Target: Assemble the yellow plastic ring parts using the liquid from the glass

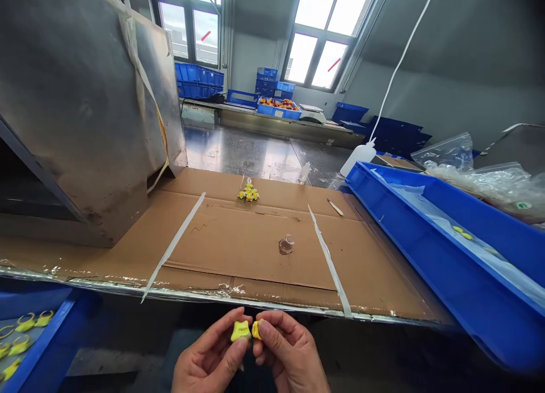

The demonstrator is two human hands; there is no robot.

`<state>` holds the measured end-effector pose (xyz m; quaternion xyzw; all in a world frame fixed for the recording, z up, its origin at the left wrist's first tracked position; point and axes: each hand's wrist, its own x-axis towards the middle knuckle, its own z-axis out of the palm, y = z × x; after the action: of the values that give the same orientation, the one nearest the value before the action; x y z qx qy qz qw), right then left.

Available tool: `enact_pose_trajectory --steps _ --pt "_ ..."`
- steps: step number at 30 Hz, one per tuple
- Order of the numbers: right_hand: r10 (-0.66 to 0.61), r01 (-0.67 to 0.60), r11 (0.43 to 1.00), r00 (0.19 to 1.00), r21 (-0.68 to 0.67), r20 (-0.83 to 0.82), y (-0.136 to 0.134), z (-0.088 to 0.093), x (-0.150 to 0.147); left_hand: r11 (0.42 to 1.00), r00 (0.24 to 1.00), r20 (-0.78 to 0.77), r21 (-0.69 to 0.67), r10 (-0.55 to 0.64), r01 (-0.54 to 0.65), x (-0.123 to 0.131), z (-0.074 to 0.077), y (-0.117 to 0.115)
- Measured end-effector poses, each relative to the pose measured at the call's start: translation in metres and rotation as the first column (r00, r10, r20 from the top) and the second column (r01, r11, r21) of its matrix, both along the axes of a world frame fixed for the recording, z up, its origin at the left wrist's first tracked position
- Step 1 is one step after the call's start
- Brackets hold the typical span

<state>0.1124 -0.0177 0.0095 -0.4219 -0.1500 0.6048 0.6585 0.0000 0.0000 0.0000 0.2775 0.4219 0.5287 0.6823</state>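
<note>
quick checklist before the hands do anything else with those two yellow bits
1. Left hand grips the yellow star-shaped piece at its fingertips: ok.
2. Right hand pinches the smaller yellow piece: ok, though it is mostly hidden.
3. The two pieces lined up or joined: cannot tell, they touch or nearly touch.
4. Hands positioned over the cardboard-covered table: not ok, they are held in front of its near edge, so a dropped piece would fall.
5. Small clear cup upright on the cardboard: ok.
6. More yellow parts in the pile at the far side: ok.
</note>
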Motion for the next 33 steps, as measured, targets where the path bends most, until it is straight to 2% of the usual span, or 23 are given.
enact_pose_trajectory --steps 5,12,21,33 --pt "-0.027 0.027 1.0 1.0 0.001 0.014 0.0002 0.0024 0.0033 0.994 0.986 0.123 -0.012 -0.11 0.113 -0.0015 -0.0034 0.0053" --pt "0.003 -0.004 1.0 0.998 0.02 0.056 -0.0017 0.006 0.004 0.989 0.973 0.216 -0.108 -0.08 0.105 -0.0006 0.0006 0.0043" --pt "0.0 -0.003 1.0 0.995 0.03 0.103 -0.0029 0.0098 0.0044 0.991 0.972 0.223 -0.095 -0.073 0.096 -0.001 0.0041 0.0029" --pt "0.024 -0.028 0.999 0.995 0.045 0.094 -0.0041 0.0054 0.0038 0.991 0.975 0.193 -0.061 -0.107 0.12 -0.0019 0.0003 0.003"
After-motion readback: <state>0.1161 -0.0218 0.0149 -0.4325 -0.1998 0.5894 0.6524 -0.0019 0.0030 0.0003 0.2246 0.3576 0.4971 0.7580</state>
